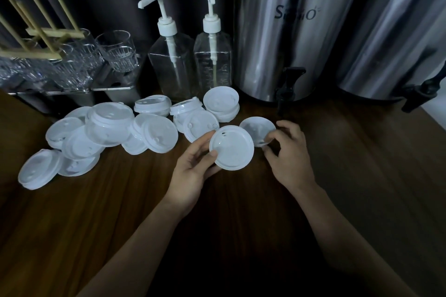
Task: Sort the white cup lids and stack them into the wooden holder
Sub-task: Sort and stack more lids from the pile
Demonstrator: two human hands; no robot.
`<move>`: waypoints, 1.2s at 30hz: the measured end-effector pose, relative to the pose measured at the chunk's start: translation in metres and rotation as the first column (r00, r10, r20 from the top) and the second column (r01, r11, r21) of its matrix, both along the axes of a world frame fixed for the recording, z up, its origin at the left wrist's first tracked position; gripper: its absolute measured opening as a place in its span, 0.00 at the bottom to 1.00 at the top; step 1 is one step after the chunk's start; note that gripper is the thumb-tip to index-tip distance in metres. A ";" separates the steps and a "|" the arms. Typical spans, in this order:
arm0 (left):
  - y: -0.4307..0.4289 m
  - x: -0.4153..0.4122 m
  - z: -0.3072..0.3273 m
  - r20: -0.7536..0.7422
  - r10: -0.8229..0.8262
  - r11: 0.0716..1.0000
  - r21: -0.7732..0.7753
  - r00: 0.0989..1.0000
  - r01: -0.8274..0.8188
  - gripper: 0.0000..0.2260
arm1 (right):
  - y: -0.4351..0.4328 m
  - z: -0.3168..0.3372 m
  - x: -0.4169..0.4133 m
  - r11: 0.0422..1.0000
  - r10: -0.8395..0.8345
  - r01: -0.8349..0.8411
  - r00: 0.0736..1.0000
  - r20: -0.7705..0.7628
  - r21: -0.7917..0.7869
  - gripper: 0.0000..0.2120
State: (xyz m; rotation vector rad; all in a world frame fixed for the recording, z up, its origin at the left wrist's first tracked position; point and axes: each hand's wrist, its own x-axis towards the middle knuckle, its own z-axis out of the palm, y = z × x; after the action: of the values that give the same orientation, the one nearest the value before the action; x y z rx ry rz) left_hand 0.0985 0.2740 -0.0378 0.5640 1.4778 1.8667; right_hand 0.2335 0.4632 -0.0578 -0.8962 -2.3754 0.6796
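Note:
Several white cup lids (pixel 108 128) lie scattered and overlapping on the dark wooden table (pixel 120 212), from the left edge to the centre. My left hand (pixel 193 169) holds one white lid (pixel 231 148) by its left rim, thumb on top, lifted slightly above the table. My right hand (pixel 287 152) pinches the near edge of a second lid (pixel 257 129) lying just behind the held one. The wooden holder (pixel 41 38), made of thin upright sticks on a frame, stands at the far left with no lids visible in it.
Clear glasses (pixel 118 53) on metal racks sit under the holder. Two clear pump bottles (pixel 190 55) stand behind the lids. Two tall steel dispensers (pixel 289 31) with black taps (pixel 287 89) fill the back right.

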 end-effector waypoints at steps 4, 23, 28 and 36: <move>-0.001 0.001 0.000 -0.020 -0.003 1.000 0.002 1.000 0.003 0.19 | -0.003 0.000 0.002 0.999 0.031 -0.027 0.994 -0.101 0.038 0.07; 0.000 0.003 0.003 0.001 0.024 0.999 0.024 1.000 -0.024 0.23 | -0.034 0.008 0.002 0.916 0.387 -0.319 0.861 -0.331 0.242 0.04; -0.002 0.002 0.002 -0.026 -0.024 1.000 0.015 0.999 0.024 0.21 | -0.034 0.006 0.001 0.893 0.444 -0.392 0.847 -0.292 0.223 0.05; -0.004 -0.001 0.002 -0.063 -0.107 0.994 0.012 0.992 0.108 0.21 | -0.034 0.009 0.001 0.850 0.526 -0.485 0.808 -0.265 0.206 0.11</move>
State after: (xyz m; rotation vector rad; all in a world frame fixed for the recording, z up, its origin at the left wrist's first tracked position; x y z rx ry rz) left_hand 0.0976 0.2701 -0.0363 0.7014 1.4451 1.7929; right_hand 0.2348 0.4291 -0.0490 -0.0627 -2.3326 0.7852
